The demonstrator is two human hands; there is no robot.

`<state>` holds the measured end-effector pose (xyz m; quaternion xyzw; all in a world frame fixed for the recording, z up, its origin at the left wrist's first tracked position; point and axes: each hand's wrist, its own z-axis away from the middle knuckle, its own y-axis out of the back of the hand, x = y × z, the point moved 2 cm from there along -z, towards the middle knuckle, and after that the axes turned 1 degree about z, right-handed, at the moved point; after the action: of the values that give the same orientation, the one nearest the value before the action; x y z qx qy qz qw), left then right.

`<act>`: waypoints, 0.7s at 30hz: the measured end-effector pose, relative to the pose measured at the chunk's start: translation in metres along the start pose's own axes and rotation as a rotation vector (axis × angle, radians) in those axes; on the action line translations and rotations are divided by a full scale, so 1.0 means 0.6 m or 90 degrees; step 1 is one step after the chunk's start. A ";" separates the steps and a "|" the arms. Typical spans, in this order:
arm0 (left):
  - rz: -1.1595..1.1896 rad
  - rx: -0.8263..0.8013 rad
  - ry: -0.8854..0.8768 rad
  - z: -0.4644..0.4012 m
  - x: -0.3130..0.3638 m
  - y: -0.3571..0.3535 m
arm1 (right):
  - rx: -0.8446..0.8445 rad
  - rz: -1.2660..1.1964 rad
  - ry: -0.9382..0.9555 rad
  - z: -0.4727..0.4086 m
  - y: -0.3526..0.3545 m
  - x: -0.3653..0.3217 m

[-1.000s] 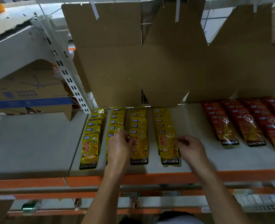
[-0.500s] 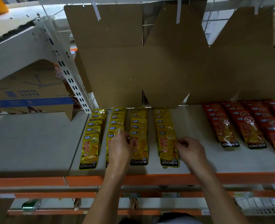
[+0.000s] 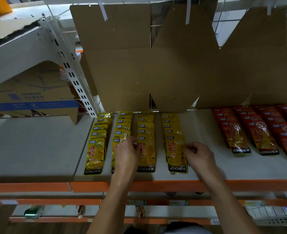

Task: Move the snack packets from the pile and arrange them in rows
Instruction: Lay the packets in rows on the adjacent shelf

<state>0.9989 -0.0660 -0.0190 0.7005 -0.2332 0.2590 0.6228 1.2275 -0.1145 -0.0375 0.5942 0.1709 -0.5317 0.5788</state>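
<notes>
I judge I am squaring up rows of flat yellow foil snack packets on the grey shelf board, left hand resting curled on the second row, right hand pinching the fourth row's front packet, which next wants nudging straight.

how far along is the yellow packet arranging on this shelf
Done: four rows of yellow packets lie on the shelf, beside red rows. In hand: the left hand rests on the second row, and the right hand touches the fourth row's front packet. Left: no pile is in view, so I cannot tell.
</notes>
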 end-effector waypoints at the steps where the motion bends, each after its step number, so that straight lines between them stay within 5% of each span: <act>1: 0.003 -0.002 0.003 0.001 0.000 0.001 | -0.001 0.007 0.001 0.001 0.001 -0.001; 11: -0.048 0.025 -0.022 0.016 0.002 0.033 | 0.070 0.209 0.184 0.025 -0.005 -0.054; 21: -0.141 0.047 0.029 0.045 -0.069 0.110 | -0.156 0.496 0.425 0.104 -0.108 -0.158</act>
<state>0.9271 -0.1006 0.0012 0.7383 -0.1302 0.2127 0.6266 1.1117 -0.1119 0.0232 0.6787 0.1728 -0.0350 0.7130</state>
